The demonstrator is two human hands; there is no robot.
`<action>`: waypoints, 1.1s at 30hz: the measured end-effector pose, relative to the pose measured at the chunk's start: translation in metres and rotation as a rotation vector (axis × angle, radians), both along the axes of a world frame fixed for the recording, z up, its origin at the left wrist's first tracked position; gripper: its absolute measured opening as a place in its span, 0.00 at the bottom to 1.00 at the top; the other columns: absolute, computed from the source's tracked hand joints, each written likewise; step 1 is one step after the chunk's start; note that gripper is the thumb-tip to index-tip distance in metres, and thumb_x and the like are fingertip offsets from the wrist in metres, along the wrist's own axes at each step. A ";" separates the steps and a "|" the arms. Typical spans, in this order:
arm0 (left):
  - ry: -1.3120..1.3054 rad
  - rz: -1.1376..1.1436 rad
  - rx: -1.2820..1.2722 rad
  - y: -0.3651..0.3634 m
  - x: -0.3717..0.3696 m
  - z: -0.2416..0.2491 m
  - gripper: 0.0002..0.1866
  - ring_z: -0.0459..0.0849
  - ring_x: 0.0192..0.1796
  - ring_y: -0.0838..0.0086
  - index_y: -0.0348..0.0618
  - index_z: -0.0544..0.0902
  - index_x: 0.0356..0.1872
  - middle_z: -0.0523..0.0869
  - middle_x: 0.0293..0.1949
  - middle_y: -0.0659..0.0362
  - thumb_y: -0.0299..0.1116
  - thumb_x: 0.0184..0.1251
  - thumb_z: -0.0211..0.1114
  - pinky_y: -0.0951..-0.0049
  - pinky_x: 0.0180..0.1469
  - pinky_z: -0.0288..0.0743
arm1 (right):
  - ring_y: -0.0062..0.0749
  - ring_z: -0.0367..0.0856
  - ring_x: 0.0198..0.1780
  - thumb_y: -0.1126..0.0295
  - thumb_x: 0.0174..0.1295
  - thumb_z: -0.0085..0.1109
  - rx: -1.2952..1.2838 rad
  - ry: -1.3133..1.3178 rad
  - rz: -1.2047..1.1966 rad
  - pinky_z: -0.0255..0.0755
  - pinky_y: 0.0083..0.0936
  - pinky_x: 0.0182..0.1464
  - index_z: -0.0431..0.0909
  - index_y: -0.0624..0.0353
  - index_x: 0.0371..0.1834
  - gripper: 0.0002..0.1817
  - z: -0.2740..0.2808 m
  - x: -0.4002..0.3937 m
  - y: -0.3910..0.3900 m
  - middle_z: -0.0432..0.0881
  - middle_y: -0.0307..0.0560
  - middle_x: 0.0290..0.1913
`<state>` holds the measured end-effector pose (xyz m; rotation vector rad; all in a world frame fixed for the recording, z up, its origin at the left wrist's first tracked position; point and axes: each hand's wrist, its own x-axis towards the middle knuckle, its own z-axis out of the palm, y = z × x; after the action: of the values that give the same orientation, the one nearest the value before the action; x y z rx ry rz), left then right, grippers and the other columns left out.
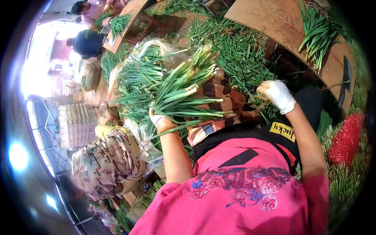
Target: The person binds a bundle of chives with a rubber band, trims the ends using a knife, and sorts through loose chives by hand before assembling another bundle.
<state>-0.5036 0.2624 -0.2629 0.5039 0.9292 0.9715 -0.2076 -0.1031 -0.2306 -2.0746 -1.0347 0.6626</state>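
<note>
A loose bunch of green stalks with pale ends [184,84] lies across my left hand [159,120], whose fingers are wrapped round its lower side. My right hand [276,94], in a white glove, is to the right of the bunch, apart from it, with its fingers curled in; whether something small is between them I cannot make out. Beneath the bunch, a striped cloth [225,92] covers my lap. More green stalks [137,78] lie in a clear plastic bag just beyond my left hand.
A wooden board [270,19] at the upper right bears another bunch [318,35] and a long blade [346,74]. Red ties [346,137] hang at the right. A person in patterned clothing [105,164] is close at the left; others work at the upper left. Cut leaves [239,51] cover the ground.
</note>
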 end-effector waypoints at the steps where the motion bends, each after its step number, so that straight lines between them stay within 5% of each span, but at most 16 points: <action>1: 0.018 0.057 -0.037 -0.008 0.008 0.009 0.27 0.78 0.54 0.51 0.46 0.81 0.51 0.82 0.53 0.51 0.53 0.62 0.46 0.47 0.56 0.71 | 0.35 0.80 0.27 0.65 0.62 0.53 -0.082 0.039 -0.058 0.72 0.27 0.31 0.79 0.59 0.26 0.12 0.013 0.007 -0.001 0.81 0.47 0.27; 4: 0.017 0.054 -0.040 -0.010 0.009 0.004 0.26 0.81 0.50 0.52 0.46 0.82 0.48 0.83 0.50 0.52 0.53 0.62 0.48 0.48 0.52 0.76 | 0.24 0.79 0.30 0.69 0.63 0.54 0.166 0.170 -0.159 0.72 0.22 0.34 0.79 0.63 0.32 0.09 0.020 0.010 0.016 0.82 0.43 0.30; 9: 0.087 0.089 -0.002 -0.026 0.026 0.022 0.27 0.79 0.53 0.51 0.47 0.81 0.49 0.82 0.52 0.50 0.55 0.61 0.48 0.45 0.56 0.72 | 0.15 0.74 0.37 0.61 0.66 0.57 0.647 0.877 -0.024 0.69 0.15 0.39 0.77 0.59 0.50 0.16 0.019 -0.026 0.088 0.81 0.38 0.40; 12: -0.030 -0.013 0.069 -0.001 0.006 0.001 0.28 0.76 0.57 0.52 0.50 0.79 0.54 0.79 0.56 0.51 0.55 0.61 0.47 0.46 0.59 0.69 | 0.17 0.75 0.33 0.71 0.61 0.61 0.390 0.916 -0.077 0.70 0.13 0.35 0.78 0.63 0.44 0.10 0.045 -0.049 0.111 0.80 0.37 0.34; 13: -0.021 0.040 -0.001 -0.032 0.028 0.043 0.27 0.76 0.57 0.54 0.52 0.78 0.55 0.79 0.57 0.53 0.53 0.62 0.47 0.47 0.59 0.68 | 0.16 0.74 0.31 0.72 0.60 0.61 0.486 0.978 -0.131 0.68 0.14 0.32 0.79 0.62 0.42 0.09 0.048 -0.053 0.107 0.79 0.36 0.31; 15: -0.115 0.024 -0.044 -0.007 0.008 0.020 0.27 0.76 0.58 0.59 0.52 0.78 0.56 0.78 0.58 0.57 0.55 0.64 0.46 0.50 0.60 0.67 | 0.12 0.70 0.25 0.74 0.59 0.60 0.786 0.841 -0.263 0.63 0.13 0.23 0.80 0.61 0.36 0.04 0.048 -0.053 0.100 0.80 0.37 0.27; 16: -0.043 0.012 -0.062 -0.014 0.011 0.031 0.27 0.76 0.58 0.61 0.53 0.78 0.56 0.79 0.58 0.58 0.56 0.64 0.46 0.51 0.60 0.67 | 0.11 0.67 0.23 0.72 0.59 0.58 0.913 1.218 -0.368 0.61 0.10 0.23 0.79 0.61 0.31 0.04 0.060 -0.038 0.084 0.82 0.39 0.30; 18: -0.147 -0.110 0.205 -0.009 -0.003 0.021 0.27 0.76 0.57 0.62 0.53 0.77 0.56 0.79 0.57 0.60 0.58 0.64 0.46 0.53 0.60 0.66 | 0.11 0.66 0.22 0.71 0.65 0.51 1.175 1.210 -0.408 0.61 0.07 0.25 0.78 0.61 0.32 0.08 0.021 0.001 0.059 0.85 0.42 0.35; 21: -0.159 -0.367 0.326 -0.016 0.001 0.027 0.25 0.72 0.61 0.68 0.57 0.78 0.57 0.78 0.59 0.65 0.55 0.64 0.48 0.58 0.63 0.61 | 0.12 0.72 0.29 0.65 0.67 0.53 0.704 1.033 -0.435 0.64 0.10 0.29 0.80 0.58 0.40 0.10 0.011 0.006 0.054 0.85 0.43 0.42; 22: -0.135 -0.169 0.180 -0.003 -0.002 0.014 0.26 0.72 0.60 0.66 0.54 0.77 0.58 0.78 0.59 0.61 0.55 0.64 0.49 0.56 0.63 0.61 | 0.13 0.75 0.34 0.62 0.66 0.56 0.565 1.037 -0.307 0.65 0.10 0.30 0.79 0.57 0.45 0.12 0.015 0.003 0.057 0.84 0.39 0.41; 24: -0.123 -0.226 0.203 0.007 -0.005 0.004 0.28 0.72 0.61 0.63 0.49 0.75 0.59 0.77 0.60 0.57 0.55 0.64 0.49 0.53 0.63 0.61 | 0.13 0.76 0.35 0.65 0.62 0.61 0.511 0.929 -0.288 0.67 0.11 0.32 0.79 0.56 0.44 0.11 0.037 -0.020 0.074 0.83 0.36 0.38; 26: -0.145 -0.141 0.279 -0.013 0.011 0.021 0.28 0.71 0.61 0.60 0.46 0.75 0.58 0.77 0.59 0.56 0.54 0.66 0.48 0.53 0.63 0.62 | 0.13 0.74 0.34 0.72 0.59 0.63 0.775 0.888 -0.347 0.69 0.13 0.35 0.80 0.58 0.40 0.07 0.026 -0.039 0.092 0.80 0.33 0.35; 27: -0.123 -0.095 0.306 -0.027 0.021 0.035 0.28 0.71 0.62 0.59 0.45 0.75 0.58 0.77 0.58 0.56 0.54 0.66 0.47 0.53 0.63 0.62 | 0.13 0.73 0.33 0.77 0.58 0.63 0.654 0.667 -0.357 0.70 0.14 0.37 0.79 0.60 0.37 0.05 0.018 -0.036 0.092 0.79 0.33 0.33; 30: -0.652 -0.420 0.313 -0.025 0.015 0.041 0.30 0.72 0.60 0.60 0.51 0.74 0.58 0.77 0.58 0.55 0.59 0.63 0.49 0.52 0.62 0.63 | 0.14 0.72 0.31 0.78 0.60 0.60 0.830 0.665 -0.361 0.68 0.13 0.34 0.78 0.60 0.34 0.02 0.014 -0.035 0.095 0.79 0.34 0.31; 31: -0.198 -0.117 0.286 -0.031 0.026 0.054 0.29 0.73 0.60 0.60 0.50 0.74 0.59 0.77 0.58 0.55 0.58 0.64 0.51 0.51 0.59 0.67 | 0.15 0.73 0.31 0.78 0.60 0.59 0.835 0.738 -0.361 0.68 0.13 0.34 0.77 0.60 0.34 0.02 0.021 -0.036 0.092 0.79 0.34 0.31; 33: -0.326 -0.134 0.265 -0.028 0.027 0.063 0.18 0.79 0.52 0.67 0.51 0.78 0.51 0.81 0.51 0.63 0.44 0.63 0.59 0.58 0.56 0.73 | 0.16 0.74 0.31 0.78 0.61 0.58 0.840 0.886 -0.352 0.69 0.14 0.33 0.77 0.60 0.35 0.01 0.048 -0.036 0.082 0.80 0.35 0.31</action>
<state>-0.4764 0.2341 -0.1995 0.6013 0.4713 1.0232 -0.2438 -0.0214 -0.1823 -0.9960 -0.3064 0.6909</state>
